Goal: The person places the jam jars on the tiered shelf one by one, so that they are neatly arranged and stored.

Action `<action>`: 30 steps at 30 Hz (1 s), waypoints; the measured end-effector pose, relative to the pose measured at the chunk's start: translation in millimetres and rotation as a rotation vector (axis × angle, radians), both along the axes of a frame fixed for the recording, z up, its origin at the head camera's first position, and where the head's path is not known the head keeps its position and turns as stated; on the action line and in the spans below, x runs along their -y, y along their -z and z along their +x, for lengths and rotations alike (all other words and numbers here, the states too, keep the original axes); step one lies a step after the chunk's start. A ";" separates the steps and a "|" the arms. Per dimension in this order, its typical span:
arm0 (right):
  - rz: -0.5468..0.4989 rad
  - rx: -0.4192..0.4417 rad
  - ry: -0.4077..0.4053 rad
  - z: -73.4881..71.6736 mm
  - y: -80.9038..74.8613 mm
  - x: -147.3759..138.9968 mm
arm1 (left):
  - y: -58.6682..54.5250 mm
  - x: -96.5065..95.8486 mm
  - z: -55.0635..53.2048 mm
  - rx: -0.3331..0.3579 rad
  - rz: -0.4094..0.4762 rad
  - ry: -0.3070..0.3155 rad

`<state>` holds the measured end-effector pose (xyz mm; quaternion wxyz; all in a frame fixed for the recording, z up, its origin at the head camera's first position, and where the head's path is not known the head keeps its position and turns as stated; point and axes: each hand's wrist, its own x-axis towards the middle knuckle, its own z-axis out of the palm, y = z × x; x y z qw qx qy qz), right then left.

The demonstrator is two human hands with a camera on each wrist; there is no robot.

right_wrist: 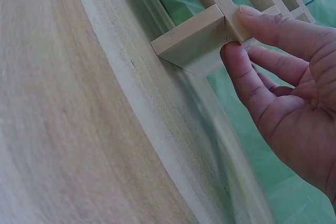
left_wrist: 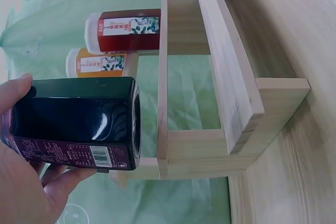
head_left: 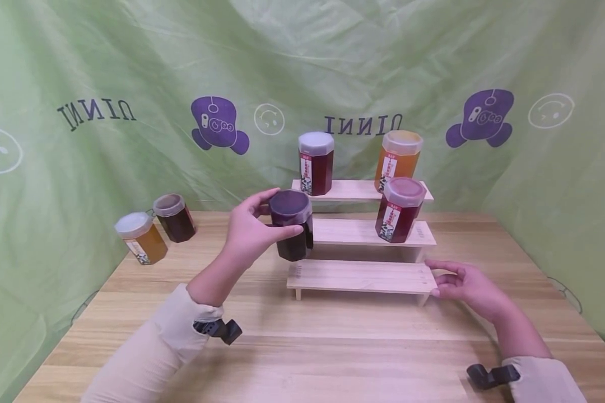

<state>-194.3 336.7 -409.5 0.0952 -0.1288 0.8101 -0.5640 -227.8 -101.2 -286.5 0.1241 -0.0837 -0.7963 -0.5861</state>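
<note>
My left hand [head_left: 252,226] grips a dark jar [head_left: 292,249] with a purple-black lid, thumb on the near side. The jar is held up in front of the left end of a three-step wooden rack [head_left: 363,277]. In the left wrist view the jar [left_wrist: 79,119] shows a printed label with a barcode, and its base faces the rack. At the rack's right end, my right hand [head_left: 466,288] pinches the corner of the lowest step. The right wrist view shows the thumb [right_wrist: 262,22] on top of that board [right_wrist: 239,27] and a finger under its edge.
A red jar [head_left: 322,173] and an orange jar [head_left: 403,157] stand on the top step. Another red jar [head_left: 400,215] is on the middle step, right side. Left on the table [head_left: 307,358] are a yellow jar [head_left: 151,243] and a dark jar [head_left: 178,224]. Green cloth [head_left: 292,50] hangs around.
</note>
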 end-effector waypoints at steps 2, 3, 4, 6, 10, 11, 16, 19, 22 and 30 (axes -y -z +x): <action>0.003 0.002 0.002 -0.6 -0.2 -0.4 | -0.8 -3.2 -2.1 -0.003 0.000 0.005; 0.000 0.005 0.003 -0.7 -0.3 -0.3 | -1.1 -4.9 -3.0 -0.006 0.001 0.009; 0.000 0.006 0.005 -0.7 -0.4 -0.3 | -1.5 -6.6 -3.9 -0.008 -0.003 0.010; 0.002 0.008 0.008 -0.6 -0.6 -0.3 | -1.8 -9.6 -6.0 -0.012 -0.009 0.013; 0.009 0.009 0.013 0.0 -1.2 0.0 | -0.8 -13.9 -10.8 -0.019 -0.027 0.020; 0.011 0.009 0.012 0.2 -1.4 0.2 | -0.3 -14.9 -12.1 -0.020 -0.029 0.023; 0.007 0.012 0.015 0.7 -1.6 1.0 | 3.4 -20.4 -19.6 -0.021 -0.021 0.040; 0.004 0.009 0.014 0.7 -1.2 0.9 | 5.6 -24.1 -24.7 -0.015 -0.007 0.054; 0.006 0.002 0.011 0.6 -0.8 0.8 | 7.6 -26.6 -29.6 0.000 0.004 0.048; 0.011 -0.005 0.018 -0.6 1.0 -0.3 | 11.7 -32.5 -44.4 0.014 0.039 0.044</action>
